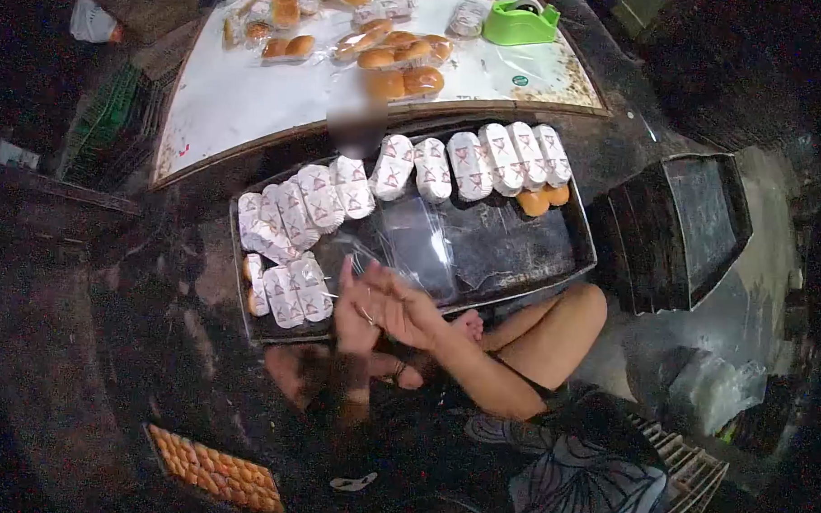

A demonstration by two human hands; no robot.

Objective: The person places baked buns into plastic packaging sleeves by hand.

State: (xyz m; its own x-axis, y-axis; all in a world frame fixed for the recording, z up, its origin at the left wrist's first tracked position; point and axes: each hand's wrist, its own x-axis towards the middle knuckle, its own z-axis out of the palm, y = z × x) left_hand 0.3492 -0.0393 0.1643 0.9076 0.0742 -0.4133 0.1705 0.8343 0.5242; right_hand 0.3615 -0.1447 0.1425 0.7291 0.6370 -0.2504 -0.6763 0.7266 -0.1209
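Observation:
Above the near edge of a dark metal tray (527, 288), my left hand (356, 320) and my right hand (400, 309) are close together. Both are blurred by motion, with a thin clear film or strand near the fingertips. What they hold, if anything, is too small to make out. Just beyond them in the tray lies a stack of clear plastic bags (417, 248). Packed rolls in white printed wrappers (317, 199) line the tray's far and left sides. Orange-brown buns (545, 200) show at its right end.
Beyond the tray, a white table (226, 105) holds bagged buns (409, 53) and a green tape dispenser (521, 23). Stacked dark trays (673, 234) stand at the right, near a plastic bag (718, 389). A tray of buns (215, 469) lies at the lower left.

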